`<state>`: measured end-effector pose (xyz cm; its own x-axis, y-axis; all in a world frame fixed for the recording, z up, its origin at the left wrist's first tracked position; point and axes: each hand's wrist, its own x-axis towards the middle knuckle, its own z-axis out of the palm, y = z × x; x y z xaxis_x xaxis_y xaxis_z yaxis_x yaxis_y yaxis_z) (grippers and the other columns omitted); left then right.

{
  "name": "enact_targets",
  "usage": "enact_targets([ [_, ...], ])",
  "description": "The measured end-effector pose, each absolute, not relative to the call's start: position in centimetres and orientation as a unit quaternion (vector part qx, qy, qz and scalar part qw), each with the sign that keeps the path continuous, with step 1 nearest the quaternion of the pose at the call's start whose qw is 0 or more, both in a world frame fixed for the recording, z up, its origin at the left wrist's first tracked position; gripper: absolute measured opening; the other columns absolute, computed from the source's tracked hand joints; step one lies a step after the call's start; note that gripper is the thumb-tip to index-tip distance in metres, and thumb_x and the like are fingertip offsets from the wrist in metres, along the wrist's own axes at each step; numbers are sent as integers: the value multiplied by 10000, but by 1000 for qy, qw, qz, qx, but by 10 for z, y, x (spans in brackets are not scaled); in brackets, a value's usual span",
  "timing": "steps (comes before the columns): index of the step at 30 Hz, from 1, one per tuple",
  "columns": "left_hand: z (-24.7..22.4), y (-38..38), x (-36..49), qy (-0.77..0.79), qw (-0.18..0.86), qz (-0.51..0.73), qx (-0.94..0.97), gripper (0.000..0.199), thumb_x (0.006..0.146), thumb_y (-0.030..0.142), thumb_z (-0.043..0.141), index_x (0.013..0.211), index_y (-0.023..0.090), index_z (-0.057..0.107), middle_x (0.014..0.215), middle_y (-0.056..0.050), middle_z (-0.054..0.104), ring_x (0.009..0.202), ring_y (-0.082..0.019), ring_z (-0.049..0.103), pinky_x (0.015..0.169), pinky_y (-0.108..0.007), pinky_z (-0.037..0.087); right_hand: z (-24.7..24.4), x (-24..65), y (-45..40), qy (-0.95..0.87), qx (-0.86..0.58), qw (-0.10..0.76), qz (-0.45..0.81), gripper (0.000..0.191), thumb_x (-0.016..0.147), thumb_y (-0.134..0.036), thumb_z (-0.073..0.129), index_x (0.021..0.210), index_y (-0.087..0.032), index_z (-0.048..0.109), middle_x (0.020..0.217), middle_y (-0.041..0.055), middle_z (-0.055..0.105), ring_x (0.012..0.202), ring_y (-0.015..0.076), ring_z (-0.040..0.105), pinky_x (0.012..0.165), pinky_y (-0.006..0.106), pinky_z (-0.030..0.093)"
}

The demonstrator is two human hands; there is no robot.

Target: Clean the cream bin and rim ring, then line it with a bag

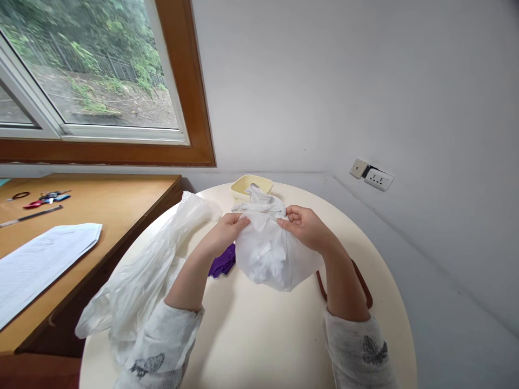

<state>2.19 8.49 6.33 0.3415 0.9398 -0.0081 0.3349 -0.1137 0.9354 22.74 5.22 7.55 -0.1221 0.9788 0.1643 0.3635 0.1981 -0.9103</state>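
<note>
A white translucent plastic bag (275,259), bulging with crumpled white stuff that looks like paper, hangs between my two hands above the round table. My left hand (232,227) pinches the left side of its gathered neck between thumb and fingers. On the other side, my right hand (302,226) grips the neck with fingers curled in. The bag's loose top bunches up beyond my hands, in front of a pale yellow basin (252,183). Under my left wrist lies a folded purple cloth or bag (223,261), partly hidden.
A long crumpled white plastic bag (150,270) spreads over the left of the cream round table (259,346) and past its edge. Behind my right forearm shows a brown strap-like object (362,281). The wooden desk (133,189) at left bears papers (48,262), keys (51,197) and a pen (30,216).
</note>
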Motion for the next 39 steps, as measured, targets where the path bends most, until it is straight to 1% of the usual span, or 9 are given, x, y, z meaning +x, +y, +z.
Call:
enact_targets([
  [3, 62, 88, 20, 432, 502, 329, 673, 369, 755, 495, 492, 665, 146, 569, 667, -8, 588, 640, -139, 530, 638, -269, 443, 77, 231, 51, -660, -537, 405, 334, 211, 721, -396, 551, 798, -207, 601, 550, -38, 465, 513, 119, 424, 497, 232, 350],
  [6, 63, 89, 19, 419, 504, 336, 677, 344, 763, 469, 508, 721, 139, 594, 737, -34, 626, 753, -163, 577, 779, -309, 454, 78, 238, 51, -670, -575, 388, 263, 209, 755, -380, 494, 806, -209, 602, 574, -34, 463, 525, 115, 406, 509, 230, 323],
  [8, 65, 88, 17, 434, 489, 335, 678, 342, 772, 463, 501, 742, 137, 603, 769, -54, 643, 802, -178, 600, 819, -321, 449, 78, 246, 52, -662, -604, 394, 206, 210, 758, -373, 482, 807, -206, 599, 603, -25, 487, 526, 114, 401, 523, 236, 317],
  [11, 69, 87, 14, 469, 447, 328, 687, 347, 774, 470, 494, 732, 144, 604, 783, -68, 658, 830, -202, 617, 817, -336, 446, 73, 259, 58, -611, -647, 434, 138, 228, 733, -375, 505, 842, -195, 593, 670, -3, 542, 526, 115, 420, 550, 249, 334],
  [16, 72, 87, 10, 485, 400, 311, 713, 356, 778, 485, 463, 732, 161, 601, 804, -70, 677, 833, -220, 616, 776, -342, 436, 57, 286, 78, -500, -694, 513, 72, 302, 696, -398, 545, 897, -176, 585, 722, 34, 604, 599, 155, 525, 602, 271, 376],
  [21, 73, 88, 5, 499, 387, 304, 714, 355, 785, 488, 448, 752, 169, 601, 830, -70, 679, 846, -223, 612, 772, -340, 423, 46, 309, 120, -457, -716, 527, 43, 284, 666, -381, 573, 865, -181, 601, 729, 35, 626, 653, 175, 553, 632, 281, 385],
  [28, 72, 90, -4, 515, 371, 325, 701, 323, 797, 468, 449, 727, 188, 592, 812, -44, 680, 836, -213, 612, 747, -323, 419, 35, 321, 191, -510, -720, 470, -6, 309, 773, -332, 450, 1013, -165, 548, 856, 68, 627, 757, 174, 537, 709, 283, 368],
  [34, 76, 89, -6, 526, 366, 330, 693, 328, 795, 469, 449, 730, 180, 589, 829, -54, 684, 834, -215, 610, 726, -320, 421, -9, 312, 212, -564, -731, 378, 67, 192, 712, -246, 544, 878, -179, 613, 730, 57, 635, 708, 195, 553, 673, 283, 380],
  [39, 78, 89, -8, 527, 357, 333, 696, 323, 787, 465, 453, 726, 180, 595, 812, -49, 684, 802, -204, 611, 711, -310, 426, -32, 310, 211, -563, -742, 353, 89, 337, 732, -234, 522, 1063, -196, 571, 961, 98, 638, 891, 228, 565, 768, 309, 393],
])
